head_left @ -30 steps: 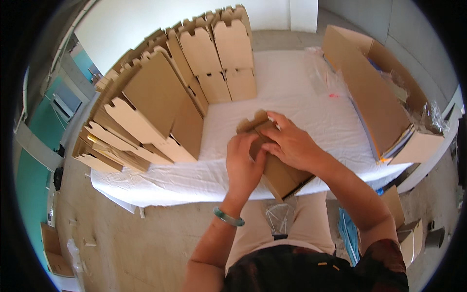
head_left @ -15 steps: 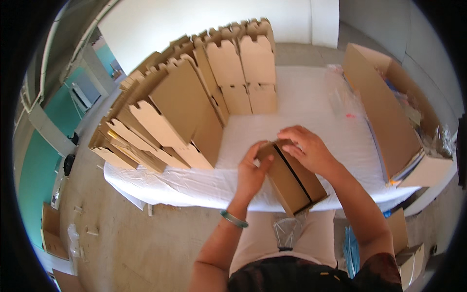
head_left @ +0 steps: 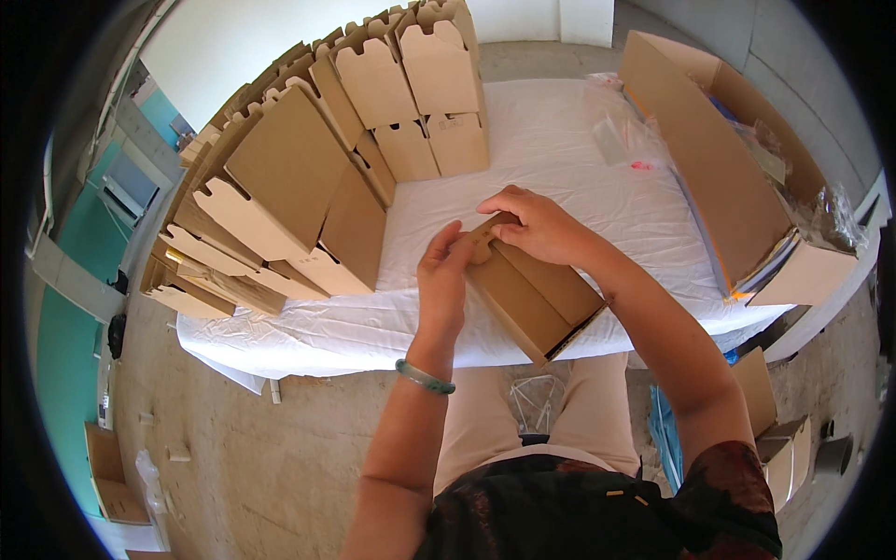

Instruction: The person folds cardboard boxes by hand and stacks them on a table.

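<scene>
A small brown cardboard box (head_left: 537, 294) rests at the front edge of the white-covered table. Its two long top flaps lie nearly level, with only a thin seam between them. At its far end, a rounded tab (head_left: 483, 246) lies over the flaps. My left hand (head_left: 442, 280) is closed against the far left corner, thumb by the tab. Across the far end reaches my right hand (head_left: 537, 227), thumb pressed on the top and fingers curled over the edge. The fingertips behind the box are partly hidden.
Tall cartons (head_left: 299, 196) stand stacked in rows on the left of the white cloth (head_left: 532, 121). A long open carton (head_left: 719, 177) with plastic wrapping stands along the right. Clear plastic bags (head_left: 625, 140) lie beside it. More opened cartons (head_left: 784, 448) are on the floor at the right.
The dark gap between the box's top flaps has closed to a thin seam, and the end tab now lies over them. My left thumb has shifted off the top toward the corner.
</scene>
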